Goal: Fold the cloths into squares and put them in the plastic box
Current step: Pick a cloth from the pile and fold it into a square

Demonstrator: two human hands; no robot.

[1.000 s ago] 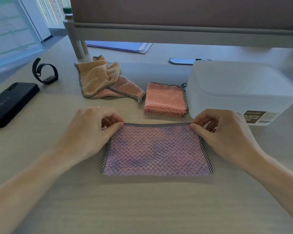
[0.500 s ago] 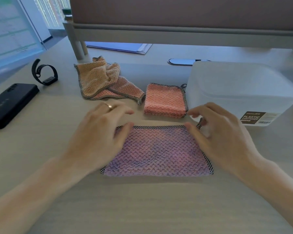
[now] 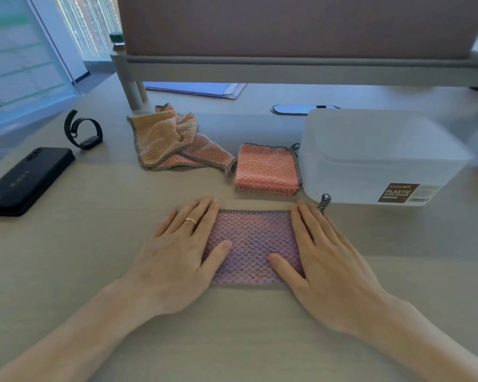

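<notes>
Palms down, the left hand (image 3: 177, 252) and right hand (image 3: 329, 266) press on a purple cloth (image 3: 253, 244) lying folded in a rectangle on the table (image 3: 94, 244) near the person, fingers straight, thumbs pointing inward. A second ago both hands pinched its far corners; now nothing is pinched. Beyond it lie a folded pink cloth (image 3: 265, 169), just beside the plastic box (image 3: 375, 155), and a crumpled peach cloth (image 3: 171, 139) further left, all unmoved.
</notes>
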